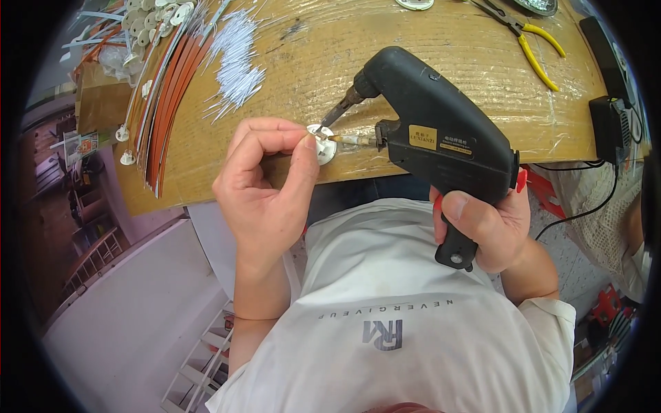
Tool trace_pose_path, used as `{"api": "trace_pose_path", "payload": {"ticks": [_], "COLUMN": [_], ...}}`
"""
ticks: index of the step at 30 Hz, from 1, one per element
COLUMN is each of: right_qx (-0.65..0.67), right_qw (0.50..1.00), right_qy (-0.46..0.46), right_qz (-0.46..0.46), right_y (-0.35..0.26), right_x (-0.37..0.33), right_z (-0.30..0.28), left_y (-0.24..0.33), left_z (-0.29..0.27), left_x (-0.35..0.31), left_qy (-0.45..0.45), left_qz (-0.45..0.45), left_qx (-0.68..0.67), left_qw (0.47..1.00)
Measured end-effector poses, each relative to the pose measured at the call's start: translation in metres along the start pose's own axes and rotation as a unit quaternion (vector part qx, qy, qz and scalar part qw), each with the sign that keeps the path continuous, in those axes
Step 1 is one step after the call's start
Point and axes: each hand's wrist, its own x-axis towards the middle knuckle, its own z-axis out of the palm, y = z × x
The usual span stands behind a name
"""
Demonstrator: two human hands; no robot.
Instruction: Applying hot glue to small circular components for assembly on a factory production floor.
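Observation:
My right hand (pixel 492 230) is wrapped round the grip of a black soldering gun (pixel 444 113), its index finger at the red trigger. The gun's dark heating tip (pixel 339 110) angles down onto a small white plastic disc (pixel 326 151), which has metal bits on top. A thin feed nozzle (pixel 354 140) points at the same spot from the right. With thumb and index finger pinched, my left hand (pixel 268 168) grips the disc's left edge by the table's near side. The fingertips partly cover the disc, so a thin wire between them cannot be ruled out.
White cut wires (pixel 234 62) and long orange-brown wires (pixel 175 103) lie at the left of the wooden table (pixel 303 62), with piled white discs (pixel 148 20) behind. Yellow-handled pliers (pixel 539 55) rest far right. A black box (pixel 609 124) trails a cable near another person's knitted garment (pixel 585 199).

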Motion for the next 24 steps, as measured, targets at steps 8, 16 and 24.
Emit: {"api": "trace_pose_path", "payload": {"ticks": [8,16,24], "right_qx": [-0.002,0.008,0.051], "right_qw": [1.000,1.000,0.998], "right_qy": [-0.008,0.001,0.012], "right_qz": [-0.006,0.004,-0.044], "right_y": [0.003,0.000,0.000], "right_x": [0.000,0.001,0.001], "right_z": [-0.001,0.002,0.006], "left_y": [-0.001,0.000,-0.001], "left_z": [0.001,0.000,0.000], "left_x": [0.000,-0.001,-0.001], "left_qy": [0.003,0.004,0.003], "left_qz": [0.009,0.010,0.008], "left_qx": [0.008,0.008,0.003], "left_qw": [1.000,1.000,1.000]}}
